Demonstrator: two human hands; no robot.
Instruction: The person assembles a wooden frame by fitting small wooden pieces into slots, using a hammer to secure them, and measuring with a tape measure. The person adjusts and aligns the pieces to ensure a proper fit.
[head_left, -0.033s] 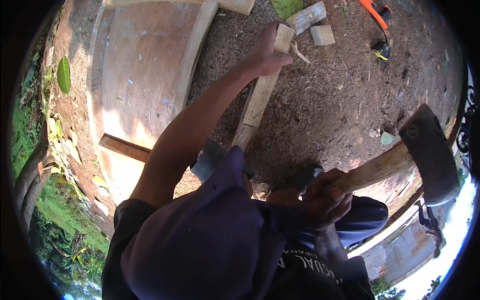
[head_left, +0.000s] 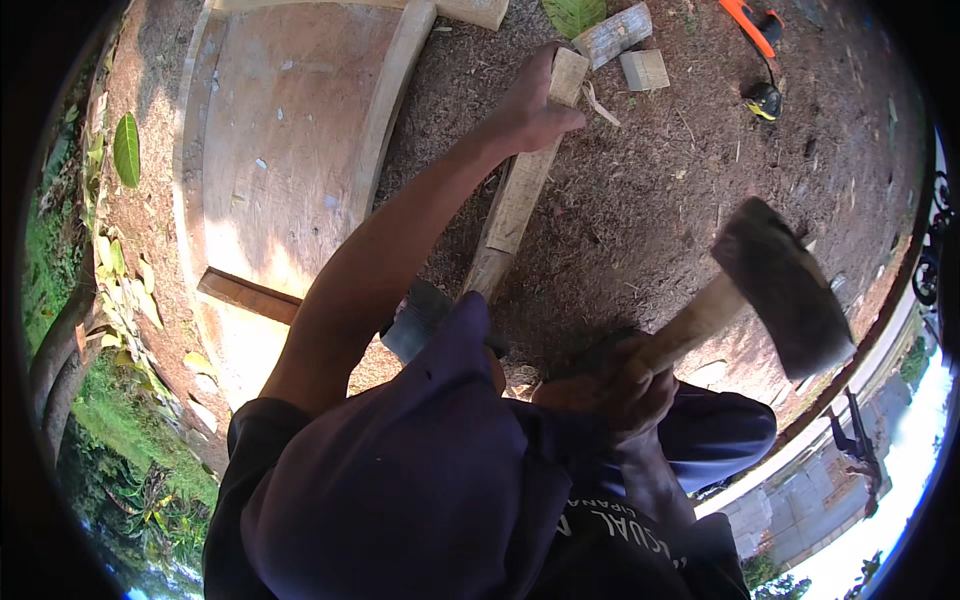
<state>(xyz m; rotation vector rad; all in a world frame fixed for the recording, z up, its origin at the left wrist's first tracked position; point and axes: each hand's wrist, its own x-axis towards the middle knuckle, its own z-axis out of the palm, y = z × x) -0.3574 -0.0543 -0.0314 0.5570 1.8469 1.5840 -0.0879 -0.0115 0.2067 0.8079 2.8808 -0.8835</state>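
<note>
My left hand (head_left: 535, 108) is wrapped round the far end of a long squared piece of wood (head_left: 517, 200). The wood slopes from my left hand down toward my body, its near end hidden behind dark cloth. In my right hand (head_left: 637, 398) is the wooden handle of an axe (head_left: 785, 290), gripped near its lower end. The axe's dark, broad head is raised to the right of the wood, apart from it and slightly blurred. A thin wood shaving (head_left: 600, 106) lies beside the wood's far end.
Two short wood offcuts, one rounded (head_left: 612, 35) and one blocky (head_left: 645, 70), lie beyond my left hand. Farther right are a tape measure (head_left: 763, 100) and an orange-handled tool (head_left: 748, 25). A framed wooden panel (head_left: 290, 130) lies on the ground at left.
The axe has swung left and inward, closer to the wood, with its head tilting. My left hand and the piece of wood have stayed in place.
</note>
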